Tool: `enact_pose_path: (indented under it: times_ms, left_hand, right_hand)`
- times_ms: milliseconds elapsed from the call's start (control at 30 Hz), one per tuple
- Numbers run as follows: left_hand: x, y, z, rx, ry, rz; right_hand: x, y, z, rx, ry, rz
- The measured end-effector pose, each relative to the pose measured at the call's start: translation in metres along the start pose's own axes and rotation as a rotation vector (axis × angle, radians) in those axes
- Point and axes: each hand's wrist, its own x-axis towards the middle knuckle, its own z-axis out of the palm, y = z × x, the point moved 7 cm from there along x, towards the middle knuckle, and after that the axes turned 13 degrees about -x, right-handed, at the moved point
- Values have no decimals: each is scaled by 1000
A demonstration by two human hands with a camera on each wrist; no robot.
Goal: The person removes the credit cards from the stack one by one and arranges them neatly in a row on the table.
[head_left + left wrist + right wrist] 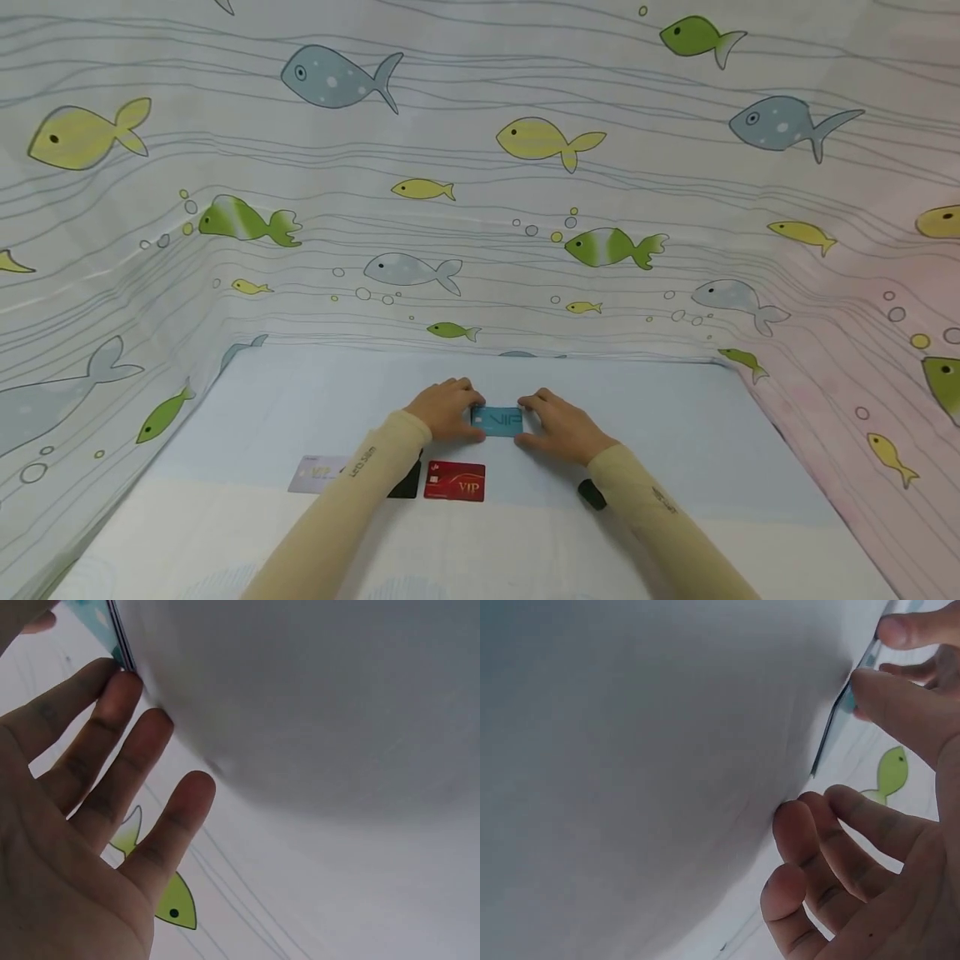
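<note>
A blue card (pixel 498 422) printed VIP lies between my two hands in the head view. My left hand (pixel 446 411) holds its left end, with fingertips at the far corner and the thumb at the near one. In the left wrist view, the edge of the blue card (pixel 120 634) shows thin dark and light layers, like cards stacked together. My right hand (pixel 562 425) holds the right end between thumb and fingertips. The right wrist view shows the right thumb overlapping the thin card edge (pixel 826 742), the fingertips close to its end.
Nearer me are a red VIP card (pixel 454 482), a black card (pixel 406 483) partly behind my left sleeve, and a lilac VIP card (pixel 313 473). A small black object (pixel 592 494) sits beside my right forearm. A fish-patterned cloth wall (pixel 480 225) encloses the white table (pixel 675 417).
</note>
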Motion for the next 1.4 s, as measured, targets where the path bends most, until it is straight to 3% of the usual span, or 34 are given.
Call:
enact_pose_path:
  times_ms: [500, 933, 1400]
  left_hand:
    - [0, 2, -2, -11, -16, -11]
    - [-4, 5, 0, 26, -11, -9]
    - [-8, 16, -8, 124, 37, 50]
  right_hand:
    - [11, 1, 0, 45, -64, 45]
    - [10, -2, -1, 11, -37, 11]
    - [3, -3, -11, -29, 31, -31]
